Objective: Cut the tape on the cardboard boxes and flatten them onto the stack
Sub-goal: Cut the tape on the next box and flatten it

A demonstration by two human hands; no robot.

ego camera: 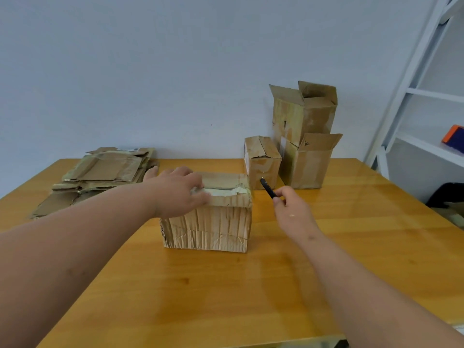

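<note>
On the worktop point(226, 285), left hand point(179, 190) lies flat, steadying the light, crumpled, taped box point(208, 222); right hand point(292, 212) pinches a black cutter point(268, 188), the grip closed round it.

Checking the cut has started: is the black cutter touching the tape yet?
Apart: the head view shows wooden table between the black cutter and the tape.

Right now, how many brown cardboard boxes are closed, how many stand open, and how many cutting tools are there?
Closed brown cardboard boxes: 2 (crumpled one under the left hand, small one behind)
Open-topped boxes: 2 (tall upper, lower)
Black cutting tool: 1
Total: 5
</note>
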